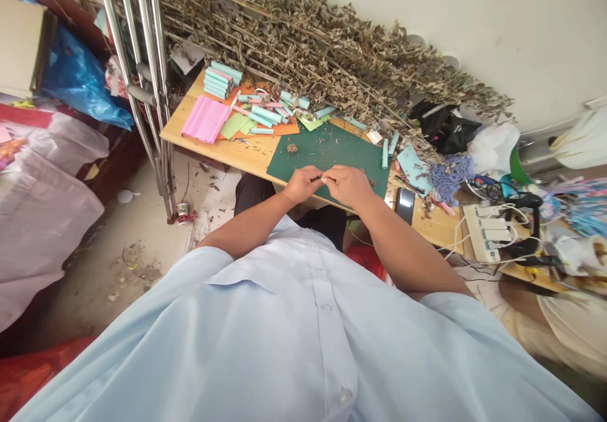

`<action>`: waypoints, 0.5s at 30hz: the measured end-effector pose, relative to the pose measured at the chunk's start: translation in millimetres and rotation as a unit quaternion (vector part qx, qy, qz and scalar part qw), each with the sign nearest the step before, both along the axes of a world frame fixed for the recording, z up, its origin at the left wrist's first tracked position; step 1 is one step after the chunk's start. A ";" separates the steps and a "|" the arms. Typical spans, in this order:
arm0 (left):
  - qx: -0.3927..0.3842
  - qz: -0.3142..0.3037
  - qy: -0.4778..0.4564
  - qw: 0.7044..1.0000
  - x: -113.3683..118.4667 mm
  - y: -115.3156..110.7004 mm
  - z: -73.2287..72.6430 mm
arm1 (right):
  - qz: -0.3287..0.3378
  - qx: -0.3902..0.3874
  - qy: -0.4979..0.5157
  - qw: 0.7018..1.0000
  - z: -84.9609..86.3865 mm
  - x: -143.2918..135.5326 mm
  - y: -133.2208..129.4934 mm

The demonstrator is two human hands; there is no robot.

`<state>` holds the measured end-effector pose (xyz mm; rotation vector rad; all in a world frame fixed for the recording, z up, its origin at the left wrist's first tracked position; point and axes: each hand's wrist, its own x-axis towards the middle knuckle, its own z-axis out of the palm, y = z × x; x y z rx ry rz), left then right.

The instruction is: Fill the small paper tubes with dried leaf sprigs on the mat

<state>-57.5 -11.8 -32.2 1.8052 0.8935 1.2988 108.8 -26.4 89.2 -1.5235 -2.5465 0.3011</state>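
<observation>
My left hand [303, 183] and my right hand [347, 185] meet fingertip to fingertip over the near edge of a dark green mat [310, 150]. Both are closed in a pinch. Whatever lies between the fingers is too small to name. Just beyond my left hand, a small brown clump [292, 148] rests on the mat among scattered dry crumbs. Two light blue paper rolls [385, 154] lie at the mat's right side. Farther back, more blue and pink rolls [265, 116] are heaped on coloured paper sheets.
Bundles of dried leafy stalks [308, 42] line the wall behind the table [190, 134]. Metal crutches [142, 80] stand at its left end. Pink paper [206, 119] lies nearby. To the right are a phone [404, 204], purple yarn [449, 176] and a power strip [481, 232] with cables.
</observation>
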 end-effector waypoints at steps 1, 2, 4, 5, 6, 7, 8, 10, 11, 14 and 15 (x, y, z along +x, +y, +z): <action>-0.005 0.003 0.003 1.000 -0.2 0.2 0.6 | 0.004 0.005 0.018 1.000 -0.9 1.7 -1.4; -0.009 0.005 0.006 1.000 -0.4 0.5 1.3 | 0.004 0.013 0.041 0.999 -2.3 3.8 -3.1; -0.013 0.009 0.010 1.000 -0.3 0.9 2.3 | -0.020 0.036 0.104 0.994 -8.0 9.2 -6.5; -0.014 0.011 0.013 1.000 -0.2 1.1 2.6 | -0.045 0.046 0.139 0.988 -12.7 12.0 -8.0; -0.015 0.013 0.016 1.000 0.0 1.4 2.6 | -0.076 0.048 0.172 0.981 -18.6 14.6 -9.3; -0.017 0.014 0.021 1.000 0.2 1.7 2.4 | -0.108 0.040 0.202 0.972 -25.4 16.6 -10.5; -0.020 0.018 0.026 0.999 0.3 2.0 2.1 | -0.139 0.022 0.229 0.963 -32.7 17.9 -11.7; -0.026 0.024 0.032 0.999 0.6 2.4 1.3 | -0.186 -0.035 0.272 0.943 -46.5 17.5 -14.1; -0.028 0.024 0.035 0.999 0.6 2.4 1.0 | -0.203 -0.063 0.294 0.932 -52.0 16.0 -15.3; -0.022 0.018 0.033 0.999 0.2 1.8 1.6 | -0.238 -0.099 0.349 0.901 -59.1 8.2 -17.7; -0.020 0.015 0.032 0.999 -0.1 1.4 2.4 | -0.243 -0.098 0.356 0.897 -58.6 5.4 -17.7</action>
